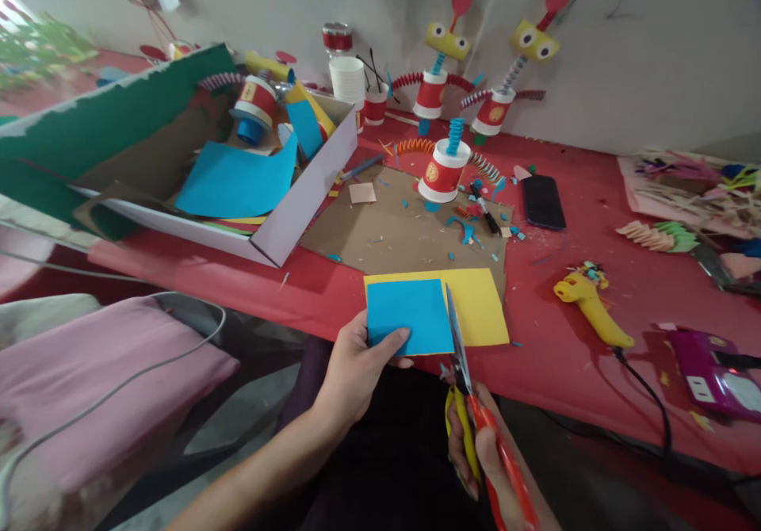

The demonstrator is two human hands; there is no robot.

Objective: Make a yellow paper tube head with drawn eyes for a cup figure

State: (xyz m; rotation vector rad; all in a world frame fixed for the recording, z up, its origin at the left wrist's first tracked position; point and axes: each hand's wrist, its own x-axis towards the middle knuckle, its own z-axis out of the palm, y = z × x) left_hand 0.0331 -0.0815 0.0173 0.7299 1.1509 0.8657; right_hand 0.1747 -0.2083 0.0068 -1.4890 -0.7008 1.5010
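My left hand (369, 357) is closed on a blue sheet of paper (410, 309), thumb on top and fingers underneath. A larger yellow sheet (484, 309) lies behind the blue one and sticks out to its right. In my right hand (493, 444) are scissors (459, 349) with one red and one yellow handle. Their blades point away from me along the right edge of the blue sheet, across the yellow one. Whether my left fingers also grip the yellow sheet is hidden.
A cardboard box (297, 198) with coloured paper stands at left. Beyond the sheets is a brown board (386, 238) with scraps and a paper-cup figure (443, 170). To the right lie a phone (543, 202), a yellow glue gun (594, 309) with its cord, and a purple device (713, 372).
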